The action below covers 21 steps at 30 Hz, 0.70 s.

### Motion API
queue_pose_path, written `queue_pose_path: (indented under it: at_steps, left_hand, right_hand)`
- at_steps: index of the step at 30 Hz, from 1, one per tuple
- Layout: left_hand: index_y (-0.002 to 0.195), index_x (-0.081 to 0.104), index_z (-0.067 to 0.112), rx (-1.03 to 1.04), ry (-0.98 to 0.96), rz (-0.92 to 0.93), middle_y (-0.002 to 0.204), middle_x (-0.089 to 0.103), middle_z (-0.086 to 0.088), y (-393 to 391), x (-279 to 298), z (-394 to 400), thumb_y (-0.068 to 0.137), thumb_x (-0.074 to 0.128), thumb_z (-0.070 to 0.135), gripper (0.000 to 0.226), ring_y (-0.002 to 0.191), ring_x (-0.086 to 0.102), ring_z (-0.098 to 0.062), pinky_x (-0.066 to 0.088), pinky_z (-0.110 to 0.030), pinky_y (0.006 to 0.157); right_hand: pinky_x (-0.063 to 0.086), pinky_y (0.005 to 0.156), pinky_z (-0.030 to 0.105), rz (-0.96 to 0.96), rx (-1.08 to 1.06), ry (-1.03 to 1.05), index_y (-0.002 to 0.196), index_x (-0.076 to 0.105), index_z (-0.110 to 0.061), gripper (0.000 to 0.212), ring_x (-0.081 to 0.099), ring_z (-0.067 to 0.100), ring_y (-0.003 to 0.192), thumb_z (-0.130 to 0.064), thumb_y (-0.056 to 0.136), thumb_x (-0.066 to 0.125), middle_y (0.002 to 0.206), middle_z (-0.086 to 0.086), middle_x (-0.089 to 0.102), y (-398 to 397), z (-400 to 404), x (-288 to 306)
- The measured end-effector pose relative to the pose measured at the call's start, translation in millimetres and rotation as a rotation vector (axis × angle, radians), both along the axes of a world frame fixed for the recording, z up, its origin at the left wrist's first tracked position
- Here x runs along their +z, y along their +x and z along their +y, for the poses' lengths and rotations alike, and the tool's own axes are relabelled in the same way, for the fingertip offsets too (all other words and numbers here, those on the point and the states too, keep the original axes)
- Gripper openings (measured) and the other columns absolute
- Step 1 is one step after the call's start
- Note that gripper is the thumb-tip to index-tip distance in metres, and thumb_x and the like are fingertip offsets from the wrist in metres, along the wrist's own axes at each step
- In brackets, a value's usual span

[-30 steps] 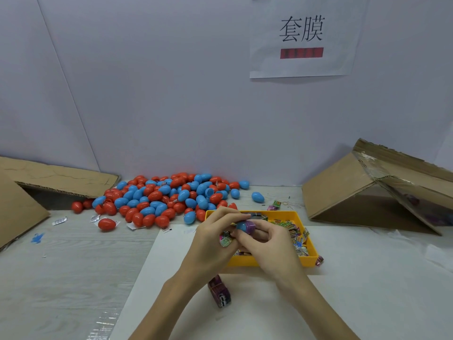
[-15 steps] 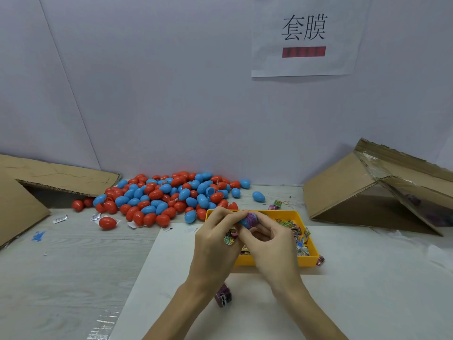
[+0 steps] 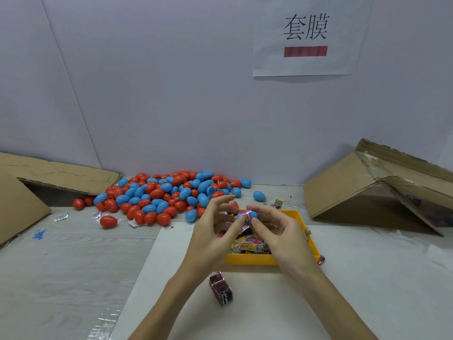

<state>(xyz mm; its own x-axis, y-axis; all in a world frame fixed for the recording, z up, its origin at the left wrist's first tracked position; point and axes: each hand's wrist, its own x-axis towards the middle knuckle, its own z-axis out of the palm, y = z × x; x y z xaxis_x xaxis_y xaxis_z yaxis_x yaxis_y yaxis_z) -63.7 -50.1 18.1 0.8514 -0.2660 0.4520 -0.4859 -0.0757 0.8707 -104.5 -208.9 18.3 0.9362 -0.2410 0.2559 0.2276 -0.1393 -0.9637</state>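
Tray [image 3: 247,260] beneath held egg [image 3: 254,214]; egg pile [image 3: 159,197] beyond.

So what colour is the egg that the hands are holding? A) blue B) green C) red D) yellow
A: blue plastic pokes out of the purple sleeve around the egg, which the left hand and right hand pinch above the yellow tray.

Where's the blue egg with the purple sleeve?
In the head view's centre, the blue egg is pinched between left hand and right hand, above the yellow tray.
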Motion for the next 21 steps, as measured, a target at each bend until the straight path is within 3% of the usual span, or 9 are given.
queue_pose_path:
  at_steps: [4,7,11,14,17,21]
  left_hand:
    - [0.113,0.072,0.020,0.075,-0.016,0.000,0.104,0.074,0.007,2.9,-1.2,0.7,0.086,0.077,0.028,0.028,0.096,0.073,-0.010,0.062,-0.029,0.083]
    - [0.114,0.072,0.020,0.066,-0.038,-0.016,0.107,0.073,0.006,5.0,-1.4,2.0,0.085,0.079,0.024,0.030,0.099,0.072,-0.008,0.059,-0.022,0.082]
    - [0.117,0.072,0.023,0.014,-0.026,-0.038,0.112,0.070,0.009,4.0,-1.3,2.3,0.085,0.078,0.028,0.033,0.104,0.070,-0.011,0.060,-0.023,0.082]
    - [0.119,0.072,0.024,-0.039,0.004,-0.058,0.116,0.068,0.008,4.2,-2.8,1.9,0.086,0.079,0.018,0.035,0.104,0.071,-0.012,0.060,-0.025,0.083]
    - [0.113,0.074,0.025,-0.025,0.033,-0.066,0.108,0.068,0.007,7.7,-4.5,5.4,0.085,0.080,0.011,0.032,0.098,0.072,-0.015,0.060,-0.026,0.083]
    - [0.118,0.071,0.027,-0.076,0.078,-0.051,0.112,0.065,0.014,11.2,-7.5,7.0,0.087,0.079,0.016,0.034,0.105,0.069,-0.012,0.060,-0.029,0.086]
  right_hand:
    - [0.058,0.084,0.020,-0.023,0.033,0.016,0.124,0.071,-0.034,0.034,0.068,-0.001,0.109,-0.016,0.096,0.068,0.112,-0.025,0.073,-1.1,1.2,-1.3]
    - [0.059,0.078,0.019,-0.007,0.048,0.139,0.121,0.072,-0.028,0.027,0.072,0.005,0.104,-0.023,0.095,0.066,0.109,-0.015,0.077,-0.3,2.6,-0.3]
    - [0.059,0.075,0.019,0.010,0.029,0.141,0.107,0.074,-0.028,0.016,0.076,0.011,0.095,-0.023,0.092,0.070,0.099,-0.008,0.080,1.0,3.8,-2.2]
    - [0.060,0.077,0.022,0.023,0.008,0.161,0.106,0.074,-0.025,0.016,0.076,0.012,0.094,-0.026,0.091,0.071,0.098,-0.005,0.080,2.5,0.0,-3.4]
    - [0.062,0.077,0.027,0.055,0.067,0.124,0.107,0.074,-0.022,0.015,0.077,0.017,0.090,-0.026,0.093,0.070,0.096,-0.001,0.080,1.9,-2.8,-2.2]
    - [0.061,0.074,0.025,0.097,0.105,0.062,0.110,0.074,-0.013,0.015,0.077,0.022,0.085,-0.019,0.098,0.068,0.093,0.005,0.079,3.3,-8.4,-1.5]
